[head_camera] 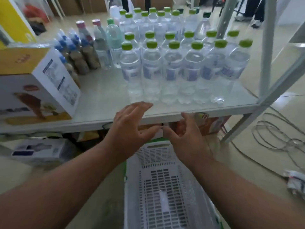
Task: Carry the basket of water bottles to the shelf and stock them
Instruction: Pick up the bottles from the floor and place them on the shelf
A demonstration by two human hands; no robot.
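Several clear water bottles with green caps [173, 63] stand in rows on the white shelf [102, 96], from its middle to its right end. A white slotted plastic basket [162, 184] sits on the floor below the shelf's front edge, and nothing lies in it. My left hand [130, 128] hovers over the shelf's front edge with fingers spread and holds nothing. My right hand [186, 138] is just below that edge, above the basket's far end, fingers loosely curled and empty. The two hands nearly touch at the fingertips.
A yellow and white carton [38, 83] stands on the shelf's left part, with blue-capped brown bottles [76, 53] and pink-capped bottles behind it. Grey shelf uprights [265, 47] rise at the right. Coiled cable [277, 139] lies on the floor. Boxes sit on the lower shelf.
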